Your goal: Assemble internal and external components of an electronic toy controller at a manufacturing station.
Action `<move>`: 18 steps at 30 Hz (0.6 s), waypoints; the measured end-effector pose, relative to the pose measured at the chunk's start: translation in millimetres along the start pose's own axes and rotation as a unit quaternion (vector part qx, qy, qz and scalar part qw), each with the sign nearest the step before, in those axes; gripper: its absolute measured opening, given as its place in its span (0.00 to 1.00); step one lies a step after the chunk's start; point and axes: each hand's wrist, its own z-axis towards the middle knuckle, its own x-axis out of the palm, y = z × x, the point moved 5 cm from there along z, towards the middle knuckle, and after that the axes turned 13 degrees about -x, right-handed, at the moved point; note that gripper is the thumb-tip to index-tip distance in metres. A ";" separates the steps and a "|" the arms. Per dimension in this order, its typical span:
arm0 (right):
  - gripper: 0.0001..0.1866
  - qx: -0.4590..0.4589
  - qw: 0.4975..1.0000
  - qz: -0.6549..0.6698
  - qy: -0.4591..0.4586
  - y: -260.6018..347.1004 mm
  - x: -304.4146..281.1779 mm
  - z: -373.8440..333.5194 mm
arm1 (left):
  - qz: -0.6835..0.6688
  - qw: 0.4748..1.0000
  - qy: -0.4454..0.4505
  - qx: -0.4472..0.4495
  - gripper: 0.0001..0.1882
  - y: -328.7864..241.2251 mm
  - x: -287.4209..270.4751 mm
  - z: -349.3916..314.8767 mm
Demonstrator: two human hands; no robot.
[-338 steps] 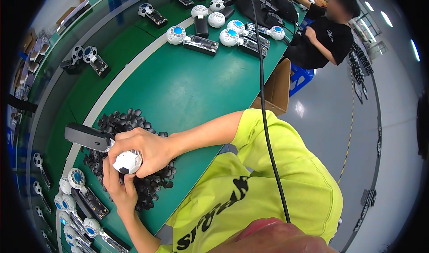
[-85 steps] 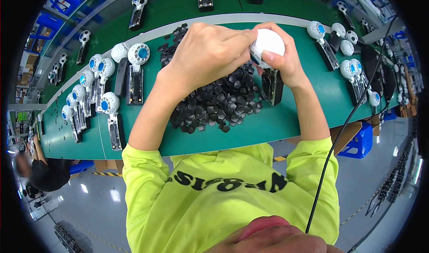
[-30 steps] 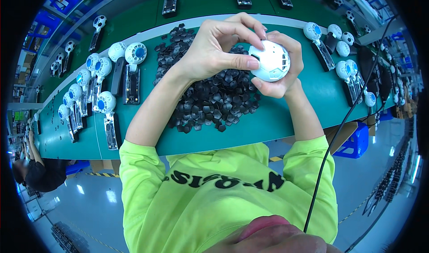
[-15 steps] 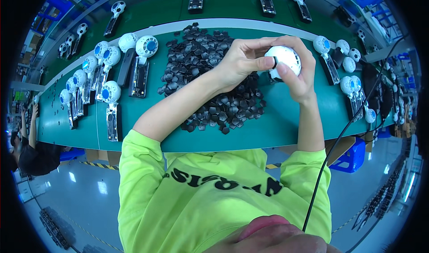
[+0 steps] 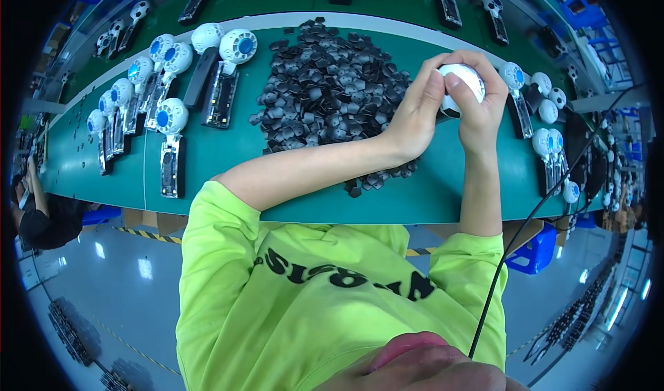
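Observation:
Both my hands close around a white ball-shaped head [image 5: 470,78] above the right part of the green table. My left hand [image 5: 417,111] presses its fingers and thumb against the ball's left side. From the right, my right hand [image 5: 482,111] wraps its fingers over the top, with the thumb across the front. A dark patch shows low on the ball; whatever is under it is mostly hidden by the hands. Left of my hands lies a large pile of black pentagonal pieces [image 5: 325,90], with my left forearm crossing over its near part.
White ball-headed devices with black handles [image 5: 171,145] lie in groups at left. More such devices [image 5: 515,97] lie at right, near a black cable [image 5: 515,232]. A pale rail [image 5: 360,22] borders a farther green surface carrying others. A co-worker [image 5: 48,218] is at far left.
My left fingers, which held a small black piece at the ball's side, now press flat against the ball. The left elbow has spread outward and the whole view has shifted slightly.

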 end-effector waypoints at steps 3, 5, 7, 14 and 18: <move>0.14 -0.005 1.000 -0.009 0.009 -1.4 0.3 -0.1 | -0.005 1.000 0.002 0.000 0.24 1.0 -1.6 -0.8; 0.14 -0.013 1.000 -0.013 0.021 -3.0 2.0 0.7 | -0.005 1.000 0.002 0.005 0.23 0.4 -5.0 -0.3; 0.14 -0.010 1.000 -0.005 0.012 -5.6 1.0 -0.2 | 0.007 1.000 0.006 -0.006 0.23 -0.7 -5.9 -0.9; 0.13 -0.008 0.996 0.029 -0.084 -31.3 -22.7 -1.1 | 0.148 0.980 0.106 -0.081 0.22 -10.9 -11.2 22.0; 0.17 0.013 0.981 0.099 -0.165 -57.1 -47.9 5.0 | 0.522 0.826 0.212 0.038 0.12 -57.3 -45.3 56.3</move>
